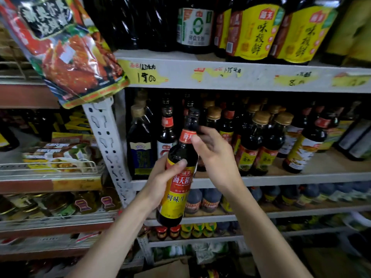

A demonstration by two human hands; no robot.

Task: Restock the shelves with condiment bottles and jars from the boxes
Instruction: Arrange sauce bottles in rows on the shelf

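Left hand (163,178) gripped the body of a soy sauce bottle (177,199) while right hand (214,157) pinched its neck, just before the middle shelf (291,179). Best practice: keep it upright, label outward, and set its base down clear of the standing bottles (261,141).

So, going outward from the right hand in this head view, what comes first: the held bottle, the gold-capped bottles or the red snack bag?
1. Held bottle: its neck is pinched in the right hand.
2. Gold-capped bottles: on the shelf, just to the right.
3. Red snack bag: hanging far off, upper left.
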